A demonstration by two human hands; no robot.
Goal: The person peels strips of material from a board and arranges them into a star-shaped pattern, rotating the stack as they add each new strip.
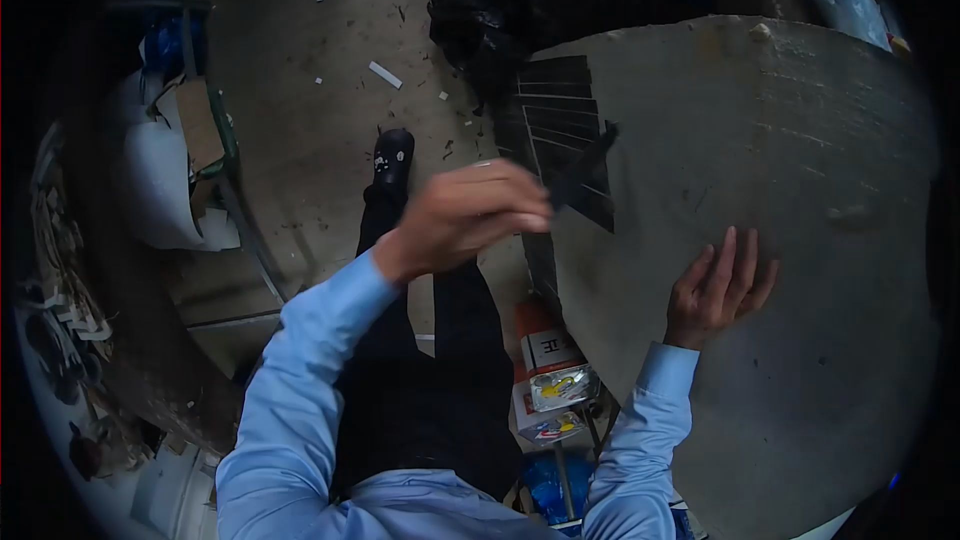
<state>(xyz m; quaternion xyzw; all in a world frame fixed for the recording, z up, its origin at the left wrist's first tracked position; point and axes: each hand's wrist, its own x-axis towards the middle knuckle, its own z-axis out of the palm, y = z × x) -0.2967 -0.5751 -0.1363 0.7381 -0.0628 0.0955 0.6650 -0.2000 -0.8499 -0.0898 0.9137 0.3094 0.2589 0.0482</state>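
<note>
My left hand is closed in a pinch, slightly blurred, by the left edge of the grey worktop. From its fingertips a thin black strip slants up and to the right over the worktop. Just behind that strip, several flat dark pieces lie side by side along the worktop's edge, split by thin pale lines. On the right, my right hand rests over the bare grey surface with its fingers spread, holding nothing.
A black plastic bag is heaped beyond the worktop. Below its left edge stand printed boxes near my legs. White scraps litter the floor. To the left are a bent white sheet and a cardboard piece.
</note>
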